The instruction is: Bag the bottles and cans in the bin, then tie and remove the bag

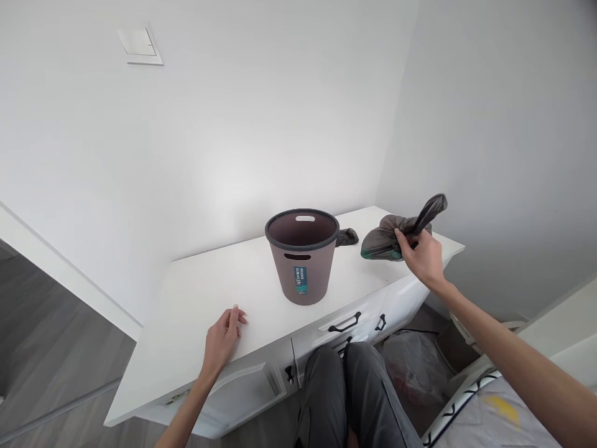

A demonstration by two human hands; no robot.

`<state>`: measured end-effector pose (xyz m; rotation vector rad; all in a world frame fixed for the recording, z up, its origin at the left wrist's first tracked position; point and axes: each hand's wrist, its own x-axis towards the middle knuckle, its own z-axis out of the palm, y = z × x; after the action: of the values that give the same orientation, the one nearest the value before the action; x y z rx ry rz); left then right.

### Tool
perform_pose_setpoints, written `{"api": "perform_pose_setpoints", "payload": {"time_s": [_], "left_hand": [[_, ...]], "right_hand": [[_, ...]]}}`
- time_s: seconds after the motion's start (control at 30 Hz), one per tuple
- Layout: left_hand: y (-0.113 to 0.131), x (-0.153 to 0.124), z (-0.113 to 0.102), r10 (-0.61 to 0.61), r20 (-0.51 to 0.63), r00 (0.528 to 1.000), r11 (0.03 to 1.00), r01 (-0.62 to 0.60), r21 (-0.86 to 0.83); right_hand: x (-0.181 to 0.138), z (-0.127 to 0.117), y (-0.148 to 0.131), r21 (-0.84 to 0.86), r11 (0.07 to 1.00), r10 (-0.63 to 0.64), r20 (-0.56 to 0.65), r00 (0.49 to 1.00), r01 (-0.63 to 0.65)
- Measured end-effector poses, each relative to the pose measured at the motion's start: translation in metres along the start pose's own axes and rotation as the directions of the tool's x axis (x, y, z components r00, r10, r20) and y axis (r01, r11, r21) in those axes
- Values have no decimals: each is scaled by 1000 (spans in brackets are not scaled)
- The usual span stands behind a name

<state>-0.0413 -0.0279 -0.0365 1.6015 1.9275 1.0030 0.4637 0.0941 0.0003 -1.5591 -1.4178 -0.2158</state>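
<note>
My right hand (426,256) pinches the gathered neck of a dark, see-through garbage bag (385,239) at the right end of the white cabinet top. The bag's twisted end sticks up above the fingers, and something green shows inside its lower part. My left hand (224,336) rests at the cabinet's front edge, fingers loosely curled and holding nothing. Between the hands stands an upright mauve trash can (303,274) with a dark rim, handle slots and a blue-green label. A second dark, crumpled plastic piece (347,237) lies behind it, partly hidden.
The white cabinet top (200,292) runs along the wall, with drawers and black handles (345,322) below. My knees (345,386) are close to its front. A clear plastic bag (415,361) sits on the floor at right, near a patterned cloth surface (494,417). A switch (142,45) is on the wall.
</note>
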Motion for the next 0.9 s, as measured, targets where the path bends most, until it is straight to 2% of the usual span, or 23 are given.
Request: {"api": "perform_pose_setpoints", "payload": {"time_s": [0.07, 0.13, 0.23, 0.3, 0.4, 0.47, 0.53, 0.63, 0.7, 0.77, 0.9], "left_hand": [[-3, -1, 0, -2, -9, 1000, 1000, 2, -3], [-6, -2, 1, -9, -23, 1000, 1000, 8, -14], [-8, -1, 3, -22, -34, 999, 1000, 21, -18], [-8, 0, 5, -32, -30, 999, 999, 32, -21], [-10, 1, 7, -41, -26, 999, 998, 40, -39], [-12, 2, 8, -44, -30, 999, 998, 43, -46], [-15, 3, 10, -52, -32, 998, 998, 50, -42], [-15, 5, 10, -68, -27, 997, 997, 67, -32], [-12, 5, 9, -73, -24, 997, 997, 73, -30], [-9, 5, 9, -77, -19, 997, 997, 77, -25], [-4, 5, 8, -101, -26, 995, 995, 101, -3]], "right_hand": [[-2, 33, 16, -20, 1000, 18, -48, 999, -19], [-8, 59, 28, -43, 998, 35, -41, 999, -37], [-19, 84, 34, -62, 996, 64, 54, 996, -61], [-26, 93, 32, -47, 996, 77, 131, 988, -72], [-41, 93, 24, 5, 992, 121, 183, 976, -124], [-58, 88, 17, 60, 983, 165, 149, 975, -175], [-83, 81, 9, 131, 971, 190, 66, 979, -198], [-123, 74, -7, 207, 968, 156, -35, 987, -145], [-139, 73, -18, 234, 968, 93, -1, 996, -91], [-145, 75, -27, 258, 965, 31, 57, 998, -44], [-134, 81, -37, 310, 951, -34, 115, 993, -4]]}}
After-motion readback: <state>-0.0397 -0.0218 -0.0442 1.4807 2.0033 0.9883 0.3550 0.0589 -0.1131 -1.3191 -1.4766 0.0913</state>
